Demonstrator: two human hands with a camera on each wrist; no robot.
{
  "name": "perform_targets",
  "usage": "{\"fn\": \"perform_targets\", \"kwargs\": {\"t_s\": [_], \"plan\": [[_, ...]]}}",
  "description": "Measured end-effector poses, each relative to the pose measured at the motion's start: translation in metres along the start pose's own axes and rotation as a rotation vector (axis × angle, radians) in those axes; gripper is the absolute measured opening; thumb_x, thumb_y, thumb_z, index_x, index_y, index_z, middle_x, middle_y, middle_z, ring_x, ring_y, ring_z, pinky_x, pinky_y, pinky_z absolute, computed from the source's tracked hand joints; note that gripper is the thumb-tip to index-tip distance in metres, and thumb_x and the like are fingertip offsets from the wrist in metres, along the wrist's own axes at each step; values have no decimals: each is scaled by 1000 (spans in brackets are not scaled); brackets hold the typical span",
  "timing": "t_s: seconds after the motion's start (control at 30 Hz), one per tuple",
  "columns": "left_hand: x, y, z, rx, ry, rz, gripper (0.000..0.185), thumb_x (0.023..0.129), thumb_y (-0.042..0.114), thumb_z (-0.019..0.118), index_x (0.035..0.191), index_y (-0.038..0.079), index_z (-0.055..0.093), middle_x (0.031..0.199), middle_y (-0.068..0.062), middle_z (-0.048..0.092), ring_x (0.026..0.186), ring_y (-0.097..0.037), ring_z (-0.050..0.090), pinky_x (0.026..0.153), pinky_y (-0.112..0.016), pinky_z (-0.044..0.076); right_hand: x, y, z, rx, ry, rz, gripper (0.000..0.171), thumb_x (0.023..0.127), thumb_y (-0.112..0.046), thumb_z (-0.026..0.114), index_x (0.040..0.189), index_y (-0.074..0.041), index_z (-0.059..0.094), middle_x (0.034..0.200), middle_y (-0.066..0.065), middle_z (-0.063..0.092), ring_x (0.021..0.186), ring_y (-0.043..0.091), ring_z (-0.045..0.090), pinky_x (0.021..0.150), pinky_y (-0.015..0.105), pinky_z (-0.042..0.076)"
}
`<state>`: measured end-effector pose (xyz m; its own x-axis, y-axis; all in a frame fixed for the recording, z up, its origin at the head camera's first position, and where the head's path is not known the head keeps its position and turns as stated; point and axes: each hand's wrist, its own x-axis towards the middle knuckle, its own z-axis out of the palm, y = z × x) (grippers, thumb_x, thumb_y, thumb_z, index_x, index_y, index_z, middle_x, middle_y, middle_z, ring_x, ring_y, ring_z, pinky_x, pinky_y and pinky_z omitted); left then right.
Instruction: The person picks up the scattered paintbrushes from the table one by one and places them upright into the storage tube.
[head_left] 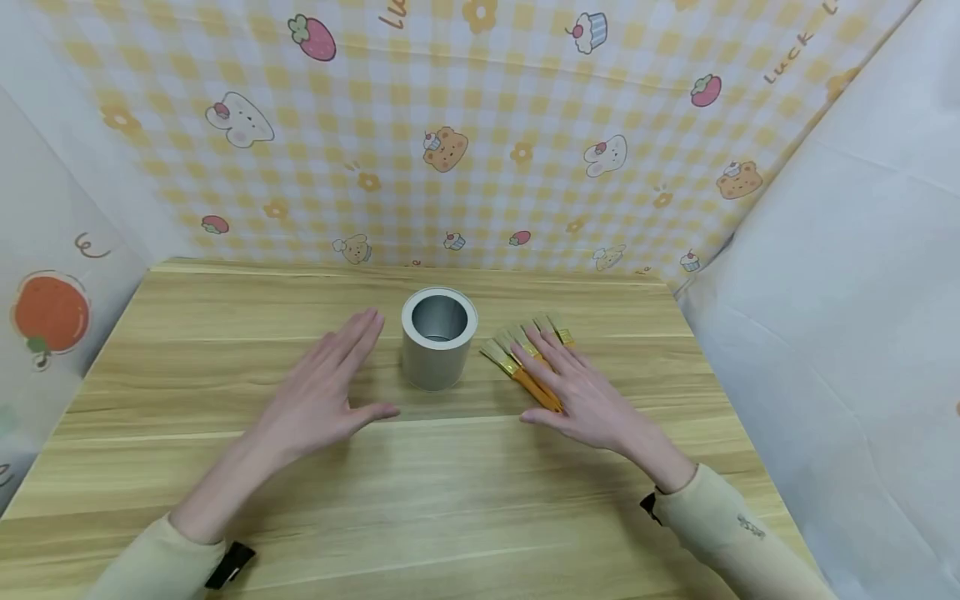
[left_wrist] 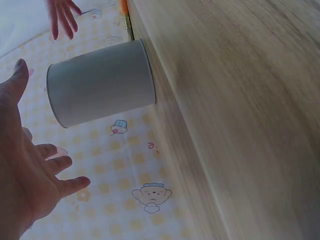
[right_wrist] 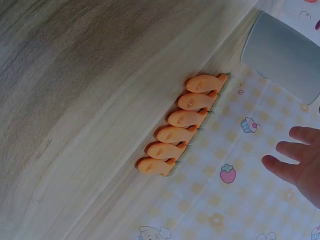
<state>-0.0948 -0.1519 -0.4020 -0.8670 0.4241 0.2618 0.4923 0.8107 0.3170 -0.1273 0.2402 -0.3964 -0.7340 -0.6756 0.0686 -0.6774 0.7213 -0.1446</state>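
A grey cylindrical container (head_left: 433,367) with an open top stands upright on the table; its side also fills the middle of the left wrist view (left_wrist: 102,82). My left hand (head_left: 318,400) hovers to its left with straight, spread fingers, apart from it and holding nothing. To the container's right lies a row of several paintbrushes (head_left: 536,390) with pale bristles pointing away. Their orange handle ends (right_wrist: 187,119) line up side by side in the right wrist view. Above the brushes, my right hand (head_left: 585,396) is held with fingers extended, partly hiding them and gripping none.
The wood-grain table (head_left: 450,508) ends at a back wall hung with yellow checked cloth (head_left: 480,100) printed with cartoon animals. White sheets (head_left: 847,275) close off the right side, and a printed white sheet (head_left: 45,208) the left.
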Motion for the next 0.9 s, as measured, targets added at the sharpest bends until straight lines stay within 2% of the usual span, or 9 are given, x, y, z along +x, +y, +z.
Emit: {"fn": "perform_targets", "kwargs": {"t_s": [0.23, 0.37, 0.53, 0.63, 0.77, 0.9], "plan": [[16, -2, 15, -125, -27, -109, 118, 86, 64, 73, 166, 25, -5, 176, -3, 6, 161, -34, 19, 126, -63, 27, 2, 1, 4, 40, 46, 7, 91, 95, -47, 71, 166, -26, 18, 174, 8, 16, 158, 37, 26, 115, 68, 41], [28, 0, 22, -234, -38, -200, 123, 83, 63, 77, 165, 31, -9, 176, -5, 6, 160, -39, 19, 126, -66, 25, 4, 2, 8, 50, 73, 11, 90, 95, -49, 69, 166, -26, 18, 172, 10, 24, 154, 38, 36, 114, 64, 45], [45, 4, 30, -380, -32, -283, 130, 79, 58, 83, 162, 39, -16, 175, 4, 5, 161, -38, 17, 123, -73, 23, 7, 1, 11, 76, 78, 43, 86, 97, -51, 66, 166, -24, 20, 171, 10, 27, 150, 40, 41, 117, 62, 42], [52, 5, 34, -456, -5, -285, 134, 77, 52, 87, 161, 39, -16, 174, 9, 6, 161, -36, 15, 123, -74, 21, 9, -1, 13, 100, 81, 77, 87, 97, -52, 66, 166, -25, 21, 169, 10, 31, 148, 39, 44, 113, 61, 48], [59, 5, 39, -540, 31, -268, 138, 75, 44, 92, 163, 35, -14, 174, 1, 15, 161, -34, 19, 125, -70, 21, 12, 0, 16, 129, 101, 108, 88, 95, -49, 71, 165, -28, 22, 166, 10, 38, 145, 35, 48, 103, 58, 55], [64, 4, 45, -625, 47, -264, 138, 72, 38, 95, 166, 31, -7, 171, -7, 27, 158, -31, 27, 127, -62, 27, 14, 3, 19, 162, 111, 154, 87, 95, -43, 73, 165, -30, 23, 163, 9, 43, 143, 34, 51, 103, 58, 56]]}}
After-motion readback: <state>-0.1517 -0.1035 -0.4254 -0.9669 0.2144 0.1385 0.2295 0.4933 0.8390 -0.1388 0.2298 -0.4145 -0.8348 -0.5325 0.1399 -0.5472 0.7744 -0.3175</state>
